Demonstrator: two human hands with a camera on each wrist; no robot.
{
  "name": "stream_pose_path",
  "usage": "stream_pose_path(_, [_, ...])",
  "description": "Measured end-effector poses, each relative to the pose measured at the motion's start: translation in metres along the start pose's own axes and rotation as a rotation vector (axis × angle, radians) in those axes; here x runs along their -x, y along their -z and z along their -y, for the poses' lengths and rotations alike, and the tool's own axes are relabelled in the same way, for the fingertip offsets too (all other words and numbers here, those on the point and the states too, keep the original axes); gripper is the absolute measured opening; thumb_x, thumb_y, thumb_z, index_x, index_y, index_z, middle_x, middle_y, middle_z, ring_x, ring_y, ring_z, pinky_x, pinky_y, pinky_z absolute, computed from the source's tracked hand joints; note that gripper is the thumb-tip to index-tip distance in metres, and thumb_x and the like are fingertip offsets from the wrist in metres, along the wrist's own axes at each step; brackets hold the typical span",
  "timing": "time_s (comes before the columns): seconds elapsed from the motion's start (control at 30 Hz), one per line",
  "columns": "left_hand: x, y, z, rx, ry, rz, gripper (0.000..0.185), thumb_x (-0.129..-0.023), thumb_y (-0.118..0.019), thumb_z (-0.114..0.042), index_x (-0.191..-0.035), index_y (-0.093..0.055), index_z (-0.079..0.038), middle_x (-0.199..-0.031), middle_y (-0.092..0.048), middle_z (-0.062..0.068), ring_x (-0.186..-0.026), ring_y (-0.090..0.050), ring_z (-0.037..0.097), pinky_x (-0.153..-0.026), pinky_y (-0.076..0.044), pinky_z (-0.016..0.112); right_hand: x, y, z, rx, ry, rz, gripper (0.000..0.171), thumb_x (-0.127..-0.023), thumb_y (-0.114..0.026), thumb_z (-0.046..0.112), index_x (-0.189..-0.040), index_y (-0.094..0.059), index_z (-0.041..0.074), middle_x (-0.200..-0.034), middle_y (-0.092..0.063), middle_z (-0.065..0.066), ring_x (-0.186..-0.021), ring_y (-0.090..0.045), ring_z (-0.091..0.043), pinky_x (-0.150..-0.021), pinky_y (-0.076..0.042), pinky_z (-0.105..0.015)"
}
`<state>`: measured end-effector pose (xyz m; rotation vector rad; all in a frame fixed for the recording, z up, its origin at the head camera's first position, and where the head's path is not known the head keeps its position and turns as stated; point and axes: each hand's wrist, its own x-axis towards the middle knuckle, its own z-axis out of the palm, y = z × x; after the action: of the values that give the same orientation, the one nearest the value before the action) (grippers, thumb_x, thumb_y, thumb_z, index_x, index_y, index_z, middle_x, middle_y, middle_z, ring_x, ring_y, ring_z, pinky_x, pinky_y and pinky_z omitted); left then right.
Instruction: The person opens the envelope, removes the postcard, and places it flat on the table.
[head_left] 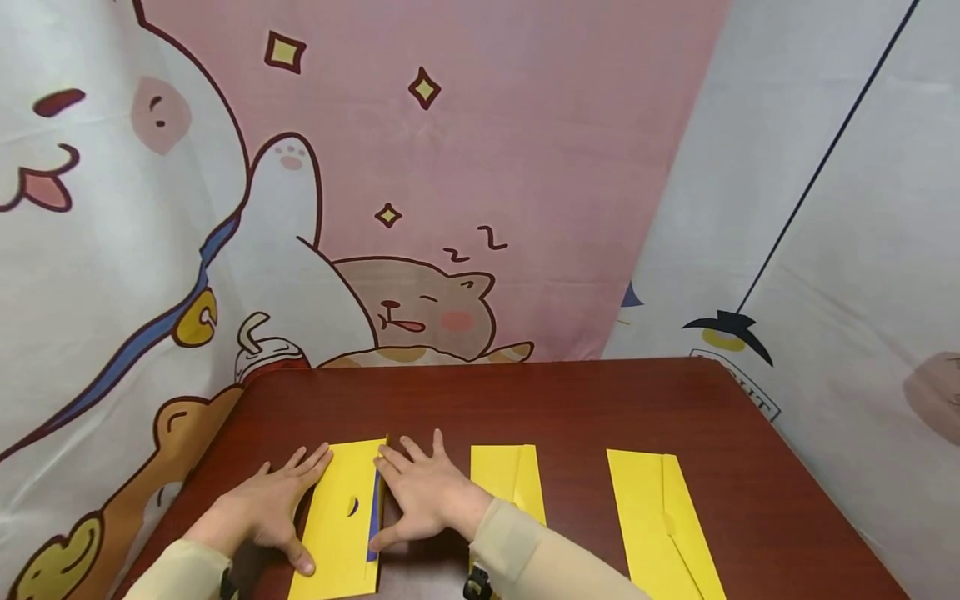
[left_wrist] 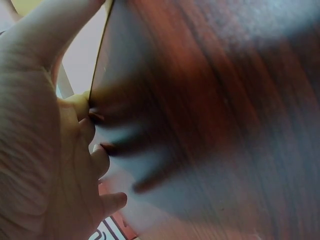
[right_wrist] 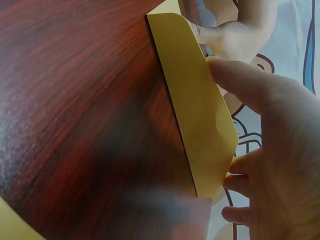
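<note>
While the yellow envelope is steadied along its left edge by the left hand, fingers spread and nothing grasped, its raised flap is touched at the free edge by the right hand, extended and unclenched. Pressure should be spread evenly along the flap's length; a skewed crease is judged the main risk. The envelope is located at the left of the table; 2 further envelopes are laid to its right, the nearer partly covered by the right sleeve.
</note>
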<state>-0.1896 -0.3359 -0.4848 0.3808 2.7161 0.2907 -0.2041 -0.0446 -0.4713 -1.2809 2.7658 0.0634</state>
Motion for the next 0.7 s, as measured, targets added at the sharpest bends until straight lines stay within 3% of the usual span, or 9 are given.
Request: stream_pose_path(0.7, [-0.002,-0.002,0.000,-0.022,0.025,0.005,0.164,-0.037,-0.095,-0.074,-0.171,-0.020,-0.014,-0.175,-0.019,0.012,-0.157,-0.017,0.047,-0.114,-0.008,0.082,0.009,-0.007,-0.011,-0.047,-0.031,0.046,0.110,-0.082,-0.059,0.089,-0.166,-0.037,0.021,-0.173,-0.027,-0.001,-0.158,-0.025,-0.031,-0.119,-0.018,-0.074])
